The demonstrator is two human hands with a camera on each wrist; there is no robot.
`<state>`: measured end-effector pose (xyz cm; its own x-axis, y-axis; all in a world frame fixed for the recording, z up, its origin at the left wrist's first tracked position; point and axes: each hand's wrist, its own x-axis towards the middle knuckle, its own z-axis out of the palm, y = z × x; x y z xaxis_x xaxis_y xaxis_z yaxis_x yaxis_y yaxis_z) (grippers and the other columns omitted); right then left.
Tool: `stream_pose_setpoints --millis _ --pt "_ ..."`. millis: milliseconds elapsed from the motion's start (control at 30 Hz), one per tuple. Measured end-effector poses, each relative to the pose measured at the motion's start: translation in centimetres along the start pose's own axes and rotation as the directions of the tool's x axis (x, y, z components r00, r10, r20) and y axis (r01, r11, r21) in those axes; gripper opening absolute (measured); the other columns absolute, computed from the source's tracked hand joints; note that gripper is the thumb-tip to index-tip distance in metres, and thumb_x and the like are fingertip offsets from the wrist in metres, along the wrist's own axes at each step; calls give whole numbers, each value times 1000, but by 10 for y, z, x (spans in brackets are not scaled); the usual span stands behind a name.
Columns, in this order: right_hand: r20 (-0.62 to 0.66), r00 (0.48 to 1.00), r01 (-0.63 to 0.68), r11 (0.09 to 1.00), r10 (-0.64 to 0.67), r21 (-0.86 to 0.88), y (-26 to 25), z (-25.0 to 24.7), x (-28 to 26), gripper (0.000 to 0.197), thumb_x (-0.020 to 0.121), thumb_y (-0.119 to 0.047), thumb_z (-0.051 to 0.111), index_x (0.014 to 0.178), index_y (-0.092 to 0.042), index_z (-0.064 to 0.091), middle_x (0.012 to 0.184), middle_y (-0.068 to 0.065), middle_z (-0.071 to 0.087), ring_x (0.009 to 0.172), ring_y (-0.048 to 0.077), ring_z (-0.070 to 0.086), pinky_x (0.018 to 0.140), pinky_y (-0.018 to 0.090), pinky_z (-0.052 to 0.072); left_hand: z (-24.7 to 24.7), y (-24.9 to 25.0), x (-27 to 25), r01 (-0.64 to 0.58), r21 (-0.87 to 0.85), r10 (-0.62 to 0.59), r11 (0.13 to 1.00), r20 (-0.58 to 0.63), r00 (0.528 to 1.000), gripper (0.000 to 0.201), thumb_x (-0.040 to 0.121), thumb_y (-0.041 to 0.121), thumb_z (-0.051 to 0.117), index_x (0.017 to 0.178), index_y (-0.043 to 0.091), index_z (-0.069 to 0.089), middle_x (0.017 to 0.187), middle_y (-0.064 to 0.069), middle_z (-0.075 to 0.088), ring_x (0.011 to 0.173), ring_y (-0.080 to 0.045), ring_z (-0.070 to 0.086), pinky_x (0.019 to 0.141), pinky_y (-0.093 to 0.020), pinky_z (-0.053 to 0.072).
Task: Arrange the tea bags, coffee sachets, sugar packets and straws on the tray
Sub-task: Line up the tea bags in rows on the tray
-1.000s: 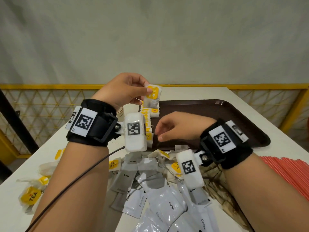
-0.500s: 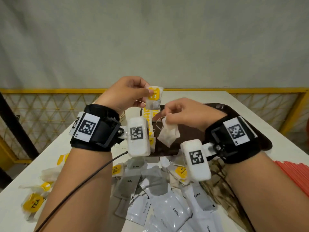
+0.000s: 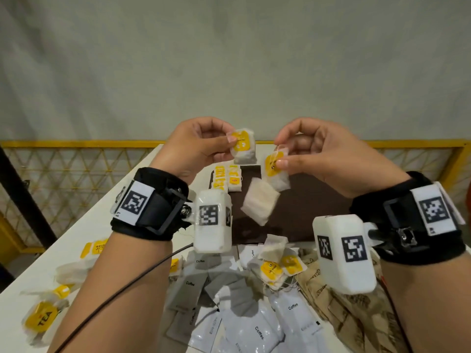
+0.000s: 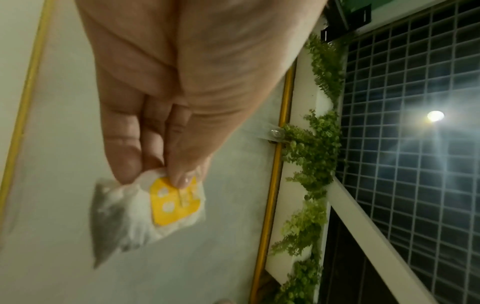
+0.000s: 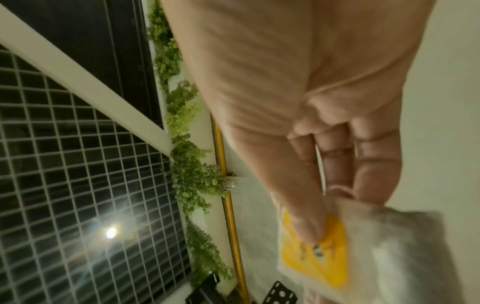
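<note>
**Both hands lifted tea bags above the tray**

Pale wall and yellow railing stood behind the white desk (image 3: pixel 76 240). On it, the dark tray (image 3: pixel 313 207) carried only a short row of tea bags (image 3: pixel 226 178) at its far left corner. Coffee sachets (image 3: pixel 254 324) lay heaped nearer. A second earlier the right hand (image 3: pixel 323 154) was low and empty; now its fingers pinched two tangled bags (image 3: pixel 274 171), so sorting continued. The left hand (image 3: pixel 198 146) pinched one bag (image 3: pixel 243 146). Straws and strings were hard to make out.
</note>
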<state>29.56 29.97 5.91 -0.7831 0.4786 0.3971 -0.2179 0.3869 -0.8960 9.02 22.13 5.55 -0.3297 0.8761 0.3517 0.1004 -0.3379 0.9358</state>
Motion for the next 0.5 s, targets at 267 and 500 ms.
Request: stream_pose_setpoints --millis 267,500 --pt "-101 994 -47 997 40 -67 2 -1 1 12 76 -3 68 84 -11 66 77 4 69 73 12 66 64 24 57 6 -7 4 5 143 6 990 -81 997 11 84 4 67 82 14 62 71 0 66 62 -11 60 61 -23 53" --pt "-127 990 -64 998 66 20 6 3 3 12 77 2 66 85 -6 63 76 2 70 69 11 66 61 21 55 13 -4 0 0 161 2 987 -11 1000 17 81 -6 67 78 10 61 65 -3 65 59 -14 60 60 -22 55"
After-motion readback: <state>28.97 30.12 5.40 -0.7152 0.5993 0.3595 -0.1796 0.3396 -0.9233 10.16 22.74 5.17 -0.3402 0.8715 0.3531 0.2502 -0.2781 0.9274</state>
